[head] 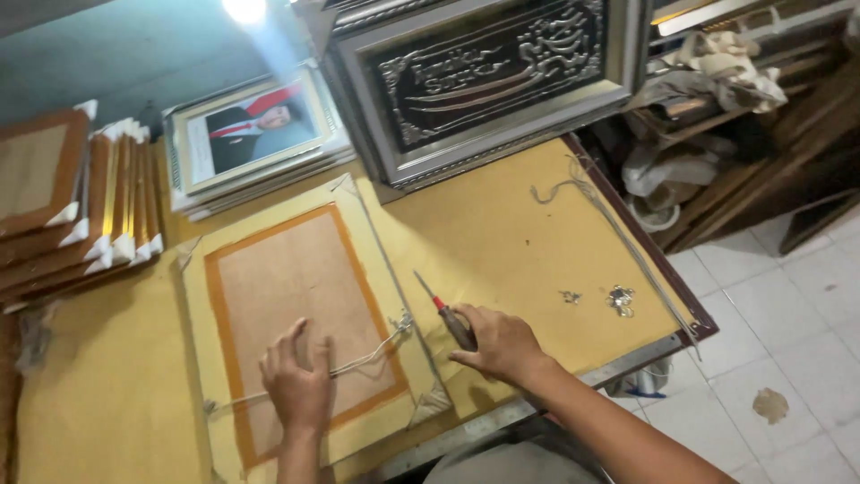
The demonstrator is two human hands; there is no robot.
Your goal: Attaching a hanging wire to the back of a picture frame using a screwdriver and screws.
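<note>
A person is working at a yellow-covered table (pixel 502 233), with a picture frame (pixel 296 323) lying face down near the front edge, its brown backing board bordered in orange tape. The left hand (pixel 298 381) is resting flat on the backing board, fingers spread apart and clamped on nothing, lying over a pale hanging cord (pixel 363 361) that is running across the back of the frame from its left side to a small fitting on its right rail. The right hand (pixel 502 345) is sitting just beside the frame's right edge, closed around the dark handle of a screwdriver (pixel 443 311), whose red collar and metal shaft are pointing away toward the far left, the tip lying close to the frame's right rail.

To the right on the table, a few small metal fittings (pixel 618 298) are lying near a long loose length of cord (pixel 618 233). At the far side, a large silver-framed relief panel (pixel 493 72) is leaning over a stack of framed portraits (pixel 255 134). At the far left, a row of frames with white corner protectors (pixel 98 206) is standing on edge. Beyond the table's right edge, white floor tiles (pixel 779 305) and wooden shelving (pixel 761 116) are showing.
</note>
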